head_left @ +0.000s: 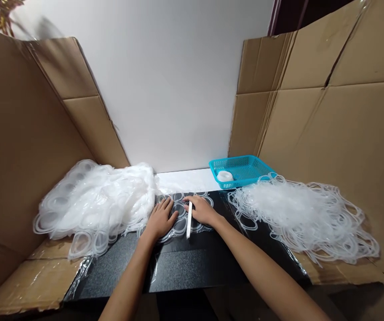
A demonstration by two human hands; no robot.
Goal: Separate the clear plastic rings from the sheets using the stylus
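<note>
Clear sheeting with white rings [179, 226] lies on the black work surface [185, 267] in the middle. My left hand [160, 218] rests flat on the left part of this sheeting, palm down with its fingers spread. Just to the right, my right hand [201, 209] is closed round a thin white stick [189, 223], whose lower end points toward me. The stick lies over the ring sheeting. Part of the right hand's fingers is hidden behind the stick.
On the left is a heap of translucent ringed film [111, 196]. A tangled pile of clear strips and loops [299, 214] lies on the right. Behind, a blue basket [248, 171] holds white rings [225, 176]. Cardboard walls [339, 133] stand at both sides.
</note>
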